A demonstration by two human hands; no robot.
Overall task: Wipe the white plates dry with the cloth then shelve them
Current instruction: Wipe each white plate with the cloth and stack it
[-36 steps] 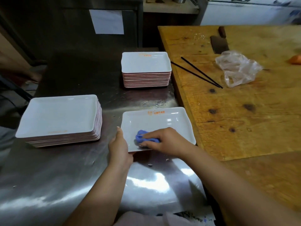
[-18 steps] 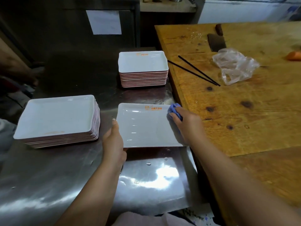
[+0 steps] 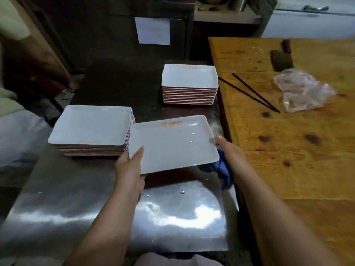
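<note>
White plate [image 3: 172,143] is lifted off the steel counter [image 3: 76,198], tilted, its left edge just beside or over the near stack [image 3: 90,129] of white plates. Left hand [image 3: 130,166] grips the near-left corner, thumb on the top face, fingers underneath. Right hand [image 3: 228,150] is at the right edge with the blue cloth [image 3: 223,169] bunched below it. The view is blurred there, so it's unclear whether that hand pinches the plate rim or only the cloth; thumb looks to rest on the rim.

Risks from here:
- Plate is glossy and probably damp. A corner-only grip on the left could slip and drop it on the steel.
- Its left edge is close to the near stack. A careless swing could clip the top plate and shift that stack.
- Cloth hanging under the plate could get trapped when it's set down.
- Water drops [image 3: 181,192] on the counter would re-wet the underside if it goes back down there.

Far stack [image 3: 190,84] sits near the wooden table [image 3: 288,150] edge, where chopsticks [image 3: 253,93], plastic bag [image 3: 301,91] and cleaver [image 3: 281,58] lie well apart from the work.
</note>
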